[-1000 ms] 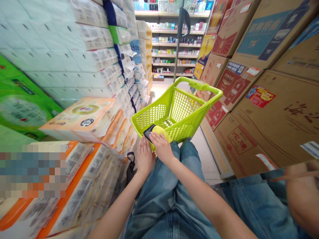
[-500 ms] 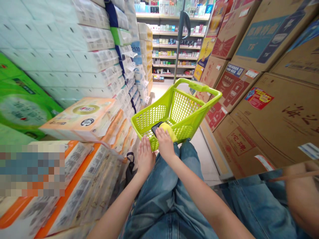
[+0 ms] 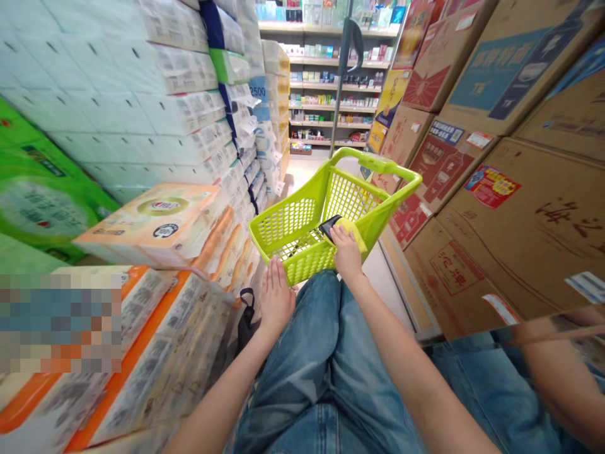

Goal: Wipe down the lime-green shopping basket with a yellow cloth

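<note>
The person's right hand (image 3: 348,255) lies over the near long rim of the green shopping basket (image 3: 312,263), its fingers bent over a yellow-and-dark cloth (image 3: 355,233). That grip is closed on the cloth; the thumb is hidden, so how firmly it pinches cannot be told. The left hand (image 3: 276,289) is at the basket's near left corner, fingers straight and together on the edge, gripping no separate object; whether its thumb hooks underneath cannot be seen.

The cloth sits directly under the right fingers, which makes the right hand the nearer one, while the left is well apart from it along the basket's near side. The cloth's longer direction crosses the rim at a slant: the dark end reaches inside the basket, and the yellow part bends outward to the right. The basket's own long axis runs from the corner under the left hand up to its raised loop handle (image 3: 378,165), and the cloth is between the two.

The jeans-clad knees (image 3: 321,302) are just in front of the basket's near side. Stacked tissue packs (image 3: 186,129) rise left of the basket, and cardboard cartons (image 3: 477,246) to its right
</note>
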A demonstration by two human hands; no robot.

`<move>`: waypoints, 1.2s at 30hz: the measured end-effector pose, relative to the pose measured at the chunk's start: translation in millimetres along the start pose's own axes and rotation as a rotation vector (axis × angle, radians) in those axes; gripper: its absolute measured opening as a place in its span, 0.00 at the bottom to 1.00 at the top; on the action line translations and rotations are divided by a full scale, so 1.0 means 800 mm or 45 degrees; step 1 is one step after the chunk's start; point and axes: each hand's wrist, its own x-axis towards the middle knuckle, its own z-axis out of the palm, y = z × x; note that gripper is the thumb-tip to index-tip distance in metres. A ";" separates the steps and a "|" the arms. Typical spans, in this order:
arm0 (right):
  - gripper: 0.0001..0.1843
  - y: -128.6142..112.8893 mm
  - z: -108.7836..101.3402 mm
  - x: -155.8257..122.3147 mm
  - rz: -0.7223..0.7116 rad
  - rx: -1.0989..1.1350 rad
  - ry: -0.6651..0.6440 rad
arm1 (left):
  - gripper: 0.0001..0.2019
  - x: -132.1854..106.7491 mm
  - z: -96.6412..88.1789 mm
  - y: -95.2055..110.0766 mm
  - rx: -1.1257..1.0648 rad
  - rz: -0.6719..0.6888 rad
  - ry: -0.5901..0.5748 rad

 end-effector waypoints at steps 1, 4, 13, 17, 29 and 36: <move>0.38 -0.016 0.007 -0.005 0.000 0.009 0.005 | 0.40 0.000 0.001 0.000 0.001 -0.005 0.003; 0.36 -0.081 0.036 -0.033 -0.152 0.087 -0.020 | 0.41 -0.001 0.006 -0.002 0.012 -0.002 -0.002; 0.40 -0.052 0.028 -0.037 -0.400 0.140 -0.132 | 0.41 -0.001 0.004 -0.006 0.008 0.015 -0.006; 0.43 0.018 -0.003 -0.004 -0.080 0.066 -0.014 | 0.41 0.000 0.000 -0.002 -0.015 0.011 0.003; 0.37 -0.122 0.051 -0.059 -0.405 0.211 -0.167 | 0.39 -0.002 0.008 -0.009 0.031 0.019 -0.016; 0.43 0.006 -0.001 -0.010 -0.069 0.112 -0.037 | 0.41 -0.001 -0.001 -0.004 -0.029 0.023 -0.005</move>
